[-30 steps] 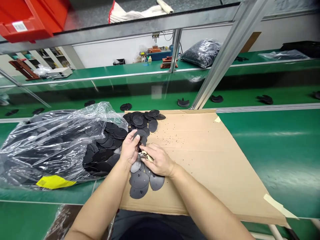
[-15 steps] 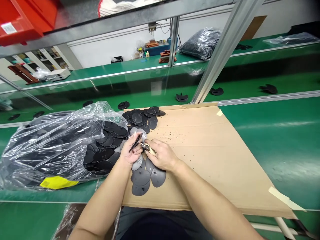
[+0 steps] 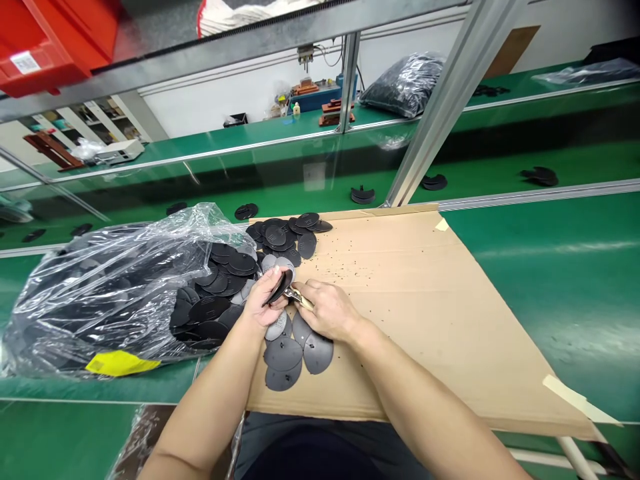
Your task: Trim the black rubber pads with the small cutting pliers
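Observation:
My left hand (image 3: 263,303) pinches a black oval plastic piece (image 3: 279,287), tilted on edge over the cardboard sheet (image 3: 425,313). My right hand (image 3: 327,310) is closed on a small metal tool (image 3: 299,298) whose tip meets that piece. Under both hands lie several flat black and grey oval pieces (image 3: 293,350). A heap of the same black pieces (image 3: 223,283) spills from a clear plastic bag (image 3: 110,287) to the left.
A further cluster of black pieces (image 3: 290,233) sits at the cardboard's far edge. Small dark crumbs dot the cardboard. A green conveyor (image 3: 500,173) behind carries scattered black parts. A slanted metal post (image 3: 440,107) rises at centre right. Red bin (image 3: 45,40) top left.
The left hand has turned the black piece from flat to edge-on, then slightly back, while the right hand's tool stayed against it. The camera has shifted a little.

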Demonstrator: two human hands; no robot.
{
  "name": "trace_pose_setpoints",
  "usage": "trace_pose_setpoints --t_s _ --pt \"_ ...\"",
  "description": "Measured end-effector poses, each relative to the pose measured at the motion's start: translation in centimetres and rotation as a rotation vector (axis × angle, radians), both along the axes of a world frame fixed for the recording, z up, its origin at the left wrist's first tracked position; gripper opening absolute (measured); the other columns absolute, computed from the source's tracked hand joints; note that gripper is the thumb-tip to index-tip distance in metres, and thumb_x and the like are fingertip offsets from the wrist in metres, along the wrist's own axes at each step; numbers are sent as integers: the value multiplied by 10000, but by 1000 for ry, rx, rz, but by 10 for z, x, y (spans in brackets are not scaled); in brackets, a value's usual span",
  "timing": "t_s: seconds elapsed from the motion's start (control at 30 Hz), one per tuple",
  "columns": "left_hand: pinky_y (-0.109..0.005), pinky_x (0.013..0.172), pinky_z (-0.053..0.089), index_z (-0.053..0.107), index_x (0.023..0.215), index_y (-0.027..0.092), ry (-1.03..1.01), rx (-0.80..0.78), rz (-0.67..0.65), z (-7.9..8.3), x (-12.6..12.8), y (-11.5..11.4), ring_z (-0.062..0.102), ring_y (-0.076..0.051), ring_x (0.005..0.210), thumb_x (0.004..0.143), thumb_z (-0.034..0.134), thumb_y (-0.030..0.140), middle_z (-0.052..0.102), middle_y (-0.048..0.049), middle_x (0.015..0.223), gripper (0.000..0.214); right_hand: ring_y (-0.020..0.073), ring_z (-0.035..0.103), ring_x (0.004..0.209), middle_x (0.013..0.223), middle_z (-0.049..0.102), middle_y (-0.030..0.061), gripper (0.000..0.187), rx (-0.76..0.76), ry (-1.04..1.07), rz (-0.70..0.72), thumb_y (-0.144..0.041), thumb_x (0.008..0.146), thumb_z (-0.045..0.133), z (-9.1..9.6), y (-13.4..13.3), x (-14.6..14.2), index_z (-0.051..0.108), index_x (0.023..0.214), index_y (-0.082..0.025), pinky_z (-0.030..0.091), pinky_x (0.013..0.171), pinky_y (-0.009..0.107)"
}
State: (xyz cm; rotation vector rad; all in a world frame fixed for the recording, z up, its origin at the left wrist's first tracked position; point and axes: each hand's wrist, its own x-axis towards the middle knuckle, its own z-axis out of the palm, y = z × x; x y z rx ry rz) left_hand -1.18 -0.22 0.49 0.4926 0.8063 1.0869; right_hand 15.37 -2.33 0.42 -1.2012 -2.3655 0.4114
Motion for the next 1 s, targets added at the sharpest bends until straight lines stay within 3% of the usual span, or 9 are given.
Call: trace_pose_setpoints --t_s 0.33,0.43,0.5,0.57,0.67,0.87,1.0 --pt "-111 266 179 581 850 141 80 -17 2 -3 4 0 246 18 282 751 731 353 450 83 527 278 184 611 759 854 648 45 246 -59 -110 -7 -126 789 518 6 1 2 615 1000 -206 427 648 260" --pt "-123 281 224 592 867 156 86 10 99 -1 9 0 313 1 310 711 762 359 471 79 535 306 170 597 766 874 641 31 220 -103 -19 -23 -121 794 516 3 7 9 615 966 -216 417 667 253" --pt "-140 349 350 606 905 176 95 51 210 0 9 2 459 -32 405 664 796 341 559 51 613 349 169 584 782 880 628 33 160 -132 19 -40 -126 789 535 2 12 17 608 909 -203 418 693 258" --pt "-181 498 479 611 921 191 78 85 314 0 7 4 587 -78 574 599 838 291 639 21 746 406 176 574 823 899 619 36 129 -154 44 15 -152 781 580 4 15 25 600 902 -192 421 730 268" --pt "-226 653 516 605 883 197 15 125 425 -1 1 7 626 -106 727 551 861 244 667 22 843 422 176 569 855 907 625 18 186 -213 46 202 -176 745 647 7 14 28 601 923 -201 420 752 269" --pt "-162 481 367 565 815 196 65 157 446 1 -2 7 463 -26 494 598 838 249 541 77 632 353 152 566 739 804 654 -24 145 -301 -60 268 -140 706 621 11 4 20 616 821 -228 375 640 249" --pt "-195 563 448 549 842 188 83 153 430 1 2 5 556 -58 586 595 827 210 589 46 731 373 135 551 683 776 655 -35 126 -348 -64 275 -198 712 648 14 0 18 624 832 -230 363 609 238"
